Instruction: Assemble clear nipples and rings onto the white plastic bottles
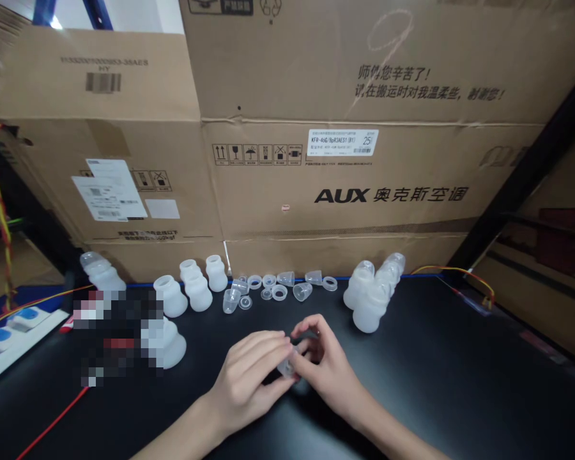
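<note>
My left hand (253,370) is closed around a small clear plastic piece (286,367), low over the black table. From the other side, my right hand (326,365) has its thumb and fingers on the same piece. Fingers cover most of it, so its exact kind is hidden. Beyond my hands lie several clear plastic cups (302,292) and translucent rings (279,293), with a small round disc-like part (245,302) among them. Frosted white bottles (199,292) with open necks stand to the left. On the right, a group of similar bottles (368,312) carries clear caps.
A large cardboard box (335,230) walls off the back of the black table (412,383). At left are a white power strip (23,345), a red cable (52,425) and a blurred-out patch beside another bottle (172,345). Dark metal posts (531,172) flank the table.
</note>
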A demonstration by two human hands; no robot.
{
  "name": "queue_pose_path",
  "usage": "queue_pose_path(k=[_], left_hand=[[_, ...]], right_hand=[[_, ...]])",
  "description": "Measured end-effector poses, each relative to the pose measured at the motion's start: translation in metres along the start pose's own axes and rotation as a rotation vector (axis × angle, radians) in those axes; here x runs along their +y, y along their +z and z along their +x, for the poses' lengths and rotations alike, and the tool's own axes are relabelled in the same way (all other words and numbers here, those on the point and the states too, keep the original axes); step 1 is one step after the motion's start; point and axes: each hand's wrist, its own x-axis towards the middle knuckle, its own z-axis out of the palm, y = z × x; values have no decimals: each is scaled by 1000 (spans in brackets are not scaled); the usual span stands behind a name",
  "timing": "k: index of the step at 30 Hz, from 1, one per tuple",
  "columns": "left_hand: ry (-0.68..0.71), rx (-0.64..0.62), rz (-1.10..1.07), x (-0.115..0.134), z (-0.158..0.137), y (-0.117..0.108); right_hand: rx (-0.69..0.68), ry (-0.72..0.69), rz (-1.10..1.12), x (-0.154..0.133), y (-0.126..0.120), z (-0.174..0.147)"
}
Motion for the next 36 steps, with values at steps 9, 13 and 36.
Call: queue_pose_path(k=[9, 13, 36], left_hand=[[111, -80, -36, 3, -6, -1], [159, -94, -12, 7, -3, 0], [-512, -105, -52, -5, -11, 7]], right_hand=[[-120, 68, 0, 0, 4, -6], [-65, 7, -112, 1, 6, -9], [-106, 46, 61, 3, -2, 2]])
